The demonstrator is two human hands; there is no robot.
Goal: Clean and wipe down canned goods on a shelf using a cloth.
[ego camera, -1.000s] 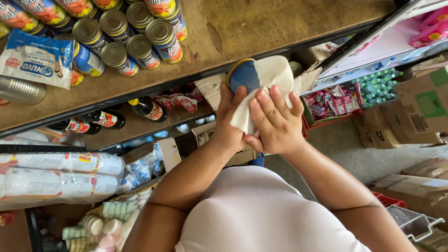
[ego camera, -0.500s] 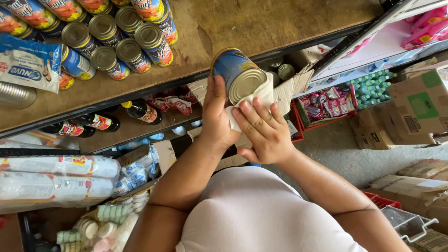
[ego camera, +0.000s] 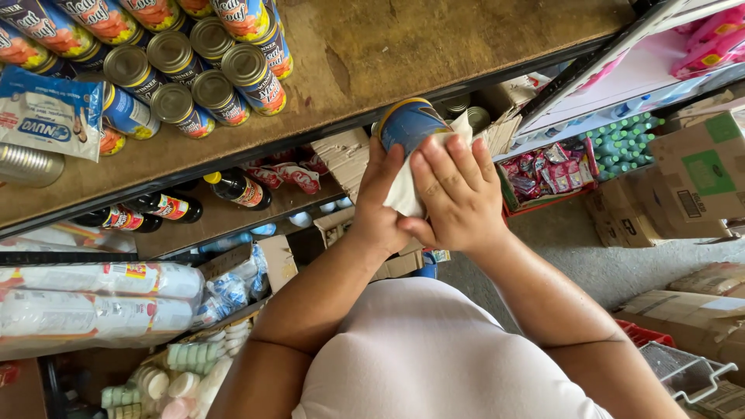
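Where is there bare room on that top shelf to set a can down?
The wooden shelf is bare to the right of the stacked cans, out to the pink rack. The shelf's left end is crowded with cans and a blue-and-white packet.

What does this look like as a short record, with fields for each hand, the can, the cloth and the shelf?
left hand: grips the blue can from below
right hand: presses the white cloth against the can
blue can: held up in front of the shelf edge
white cloth: between right palm and can
wooden shelf: cans clustered at its left, the rest bare board
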